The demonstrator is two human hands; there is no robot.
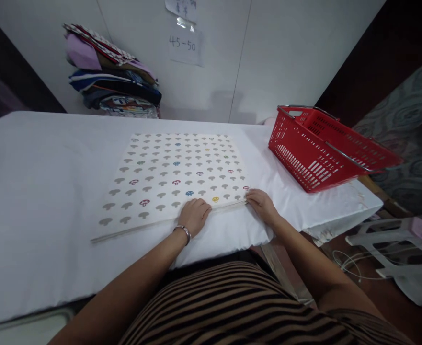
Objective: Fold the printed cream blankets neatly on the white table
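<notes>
A white cloth (167,172) printed with grey mushrooms, a few of them coloured, lies flat and folded in layers on the white-covered table (34,201). My left hand (195,215), with a bracelet at the wrist, has its fingers curled at the cloth's near edge, right of the middle. At the near right corner, my right hand (262,205) pinches the layered edge between thumb and fingers. Between the two hands the edge is slightly raised, and its layers show. The undersides of the fingers are hidden.
A red plastic basket (311,148) with metal handles stands at the table's right end. Folded fabrics (113,76) are stacked at the back left against the wall. A pale plastic stool (393,244) is on the floor at right. A paper marked "45-50" (184,45) hangs on the wall.
</notes>
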